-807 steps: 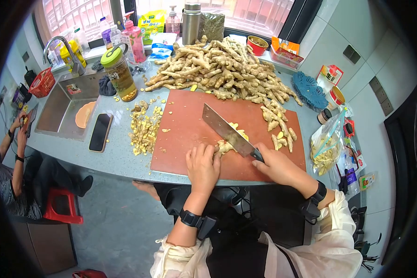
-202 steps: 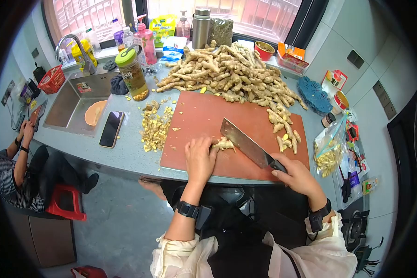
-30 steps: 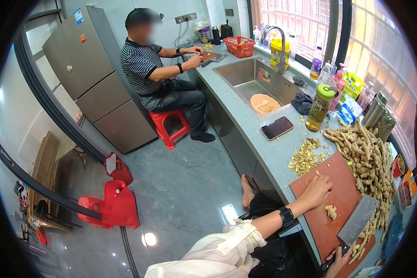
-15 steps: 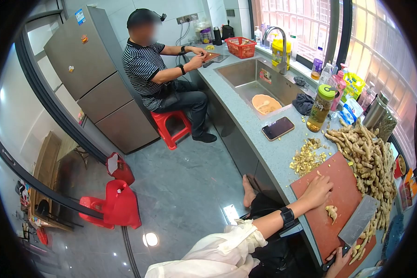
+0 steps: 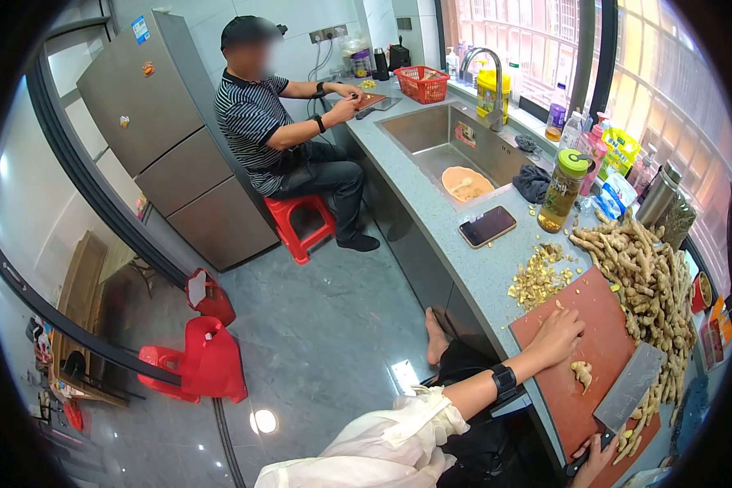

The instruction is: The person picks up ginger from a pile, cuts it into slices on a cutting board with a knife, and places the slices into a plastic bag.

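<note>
My left hand (image 5: 558, 337), a black watch on its wrist, rests on the red cutting board (image 5: 600, 305) with its fingers curled together; what they hold, if anything, is hidden. At the board's lower end, my right hand (image 5: 599, 462) is wrapped round the black handle of a cleaver (image 5: 631, 387), whose broad blade lies over the board's right side. A piece of ginger (image 5: 581, 374) sits between my left hand and the blade. Beyond the board is a large heap of ginger (image 5: 638, 264). Small yellowish pieces (image 5: 539, 276) are piled by the board's upper left edge.
A phone (image 5: 488, 226) and a green-lidded jar (image 5: 564, 191) stand near the sink (image 5: 439, 138), which holds an orange bowl (image 5: 467, 184). At the counter's far end a person (image 5: 272, 134) sits on a red stool (image 5: 301, 224), hands over another board. Bottles line the window.
The seated person's head has shifted slightly. My hands, the cleaver and the ginger show no visible change.
</note>
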Action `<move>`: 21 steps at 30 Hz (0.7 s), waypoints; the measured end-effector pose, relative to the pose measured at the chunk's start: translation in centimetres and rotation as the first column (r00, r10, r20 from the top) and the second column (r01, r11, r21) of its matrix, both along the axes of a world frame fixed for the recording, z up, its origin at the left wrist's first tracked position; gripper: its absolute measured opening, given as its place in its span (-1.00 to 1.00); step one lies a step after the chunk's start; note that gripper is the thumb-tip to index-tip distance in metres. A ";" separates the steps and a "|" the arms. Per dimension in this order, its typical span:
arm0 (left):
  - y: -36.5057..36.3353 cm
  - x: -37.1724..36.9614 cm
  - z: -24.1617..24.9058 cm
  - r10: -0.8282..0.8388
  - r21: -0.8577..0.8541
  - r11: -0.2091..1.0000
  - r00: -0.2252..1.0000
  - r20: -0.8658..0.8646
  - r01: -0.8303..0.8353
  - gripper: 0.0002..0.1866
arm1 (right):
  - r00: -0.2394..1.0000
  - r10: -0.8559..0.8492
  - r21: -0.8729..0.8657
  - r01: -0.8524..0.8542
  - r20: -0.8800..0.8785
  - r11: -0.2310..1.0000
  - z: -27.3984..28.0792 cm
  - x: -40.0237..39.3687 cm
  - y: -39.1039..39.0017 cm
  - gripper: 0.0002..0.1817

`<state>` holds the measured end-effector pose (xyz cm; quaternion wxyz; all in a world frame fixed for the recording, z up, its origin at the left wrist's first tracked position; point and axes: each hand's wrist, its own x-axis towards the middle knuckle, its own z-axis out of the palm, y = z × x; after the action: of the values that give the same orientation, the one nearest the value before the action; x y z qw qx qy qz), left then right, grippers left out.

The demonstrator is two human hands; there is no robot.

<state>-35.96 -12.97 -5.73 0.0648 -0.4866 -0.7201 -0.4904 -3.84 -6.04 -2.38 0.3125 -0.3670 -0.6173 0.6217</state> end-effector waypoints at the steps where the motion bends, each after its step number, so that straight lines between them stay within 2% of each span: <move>1: 0.0 0.0 0.0 0.000 0.000 1.000 1.000 0.001 0.000 -0.90 | 1.000 -0.002 -0.004 0.002 0.006 1.000 0.0 0.0 0.0 -0.10; 21: -0.2 0.0 0.4 -0.010 -0.015 1.000 1.000 0.023 0.011 -0.90 | 1.000 -0.017 -0.004 0.017 0.018 1.000 0.1 0.0 -0.2 -0.07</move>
<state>-35.97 -13.18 -5.38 0.0504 -0.4853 -0.7219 -0.4907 -3.88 -6.22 -2.26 0.3115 -0.3784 -0.6159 0.6168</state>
